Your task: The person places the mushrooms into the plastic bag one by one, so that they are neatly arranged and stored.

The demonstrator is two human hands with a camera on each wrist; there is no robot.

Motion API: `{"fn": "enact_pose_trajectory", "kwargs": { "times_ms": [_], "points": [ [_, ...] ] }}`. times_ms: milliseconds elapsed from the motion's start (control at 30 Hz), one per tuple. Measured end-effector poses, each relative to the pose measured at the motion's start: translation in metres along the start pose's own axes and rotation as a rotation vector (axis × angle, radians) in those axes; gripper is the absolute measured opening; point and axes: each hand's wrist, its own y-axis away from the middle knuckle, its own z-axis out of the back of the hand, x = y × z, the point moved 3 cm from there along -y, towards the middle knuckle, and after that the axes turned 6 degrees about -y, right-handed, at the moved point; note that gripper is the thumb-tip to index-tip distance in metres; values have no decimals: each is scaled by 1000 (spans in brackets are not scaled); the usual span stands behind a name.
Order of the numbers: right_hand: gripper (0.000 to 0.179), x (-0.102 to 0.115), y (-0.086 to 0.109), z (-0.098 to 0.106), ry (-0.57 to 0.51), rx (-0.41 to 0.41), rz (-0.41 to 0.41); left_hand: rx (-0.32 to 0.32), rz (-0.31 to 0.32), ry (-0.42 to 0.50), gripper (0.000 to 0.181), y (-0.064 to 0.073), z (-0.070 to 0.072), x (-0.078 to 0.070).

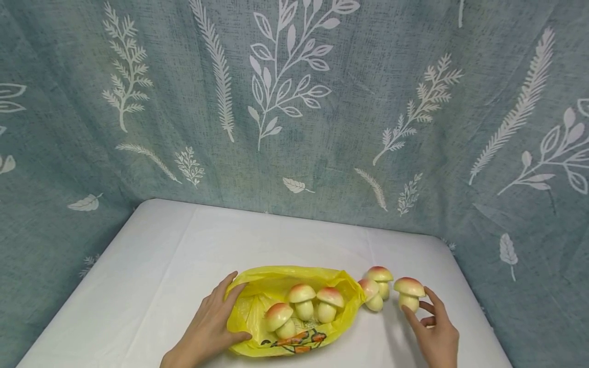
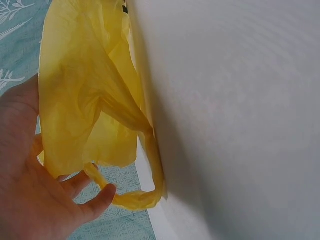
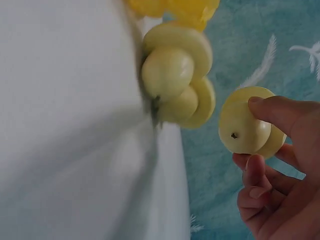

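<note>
— What do we have in our right hand point(image 1: 434, 332)?

— A model mushroom point(image 1: 409, 294) with a red-topped cap. We pinch it between thumb and fingers, cap up, raised off the white tablecloth point(image 1: 161, 286). At its pale stem's base we see a small dark mark.

— And what lies next to those fingertips?

— Just left of them, two more: a tilted mushroom point(image 1: 372, 296) by the bag's end, and a mostly upright mushroom point(image 1: 379, 276) beside it, a little farther from us.

— How are we keeping the left fingers?

— Wide. Our left hand point(image 1: 209, 319) spreads thumb and fingers at the mouth of the yellow plastic bag point(image 1: 271, 278). A thin bag handle point(image 2: 137, 201) loops beside the thumb tip; whether we grip it, we cannot tell.

— What sits inside, past that hand?

— Three mushrooms, right of the left fingertips. A leaning mushroom point(image 1: 279, 317) is nearest the thumb; farther right, a middle mushroom point(image 1: 302, 299) and a rightmost mushroom point(image 1: 329, 301) stand nearly upright. Right of our thumb, the near side shows an orange-and-black print point(image 1: 301, 340).
</note>
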Motion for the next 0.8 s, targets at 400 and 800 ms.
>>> {"fn": "enact_pose_trajectory", "kwargs": {
  "times_ms": [400,800],
  "points": [
    [68,72,26,1,-171,48,111,30,8,2,100,0,-2,-1],
    [72,131,58,-25,-358,196,294,14,-1,6,100,0,-1,-1]
  ]
}}
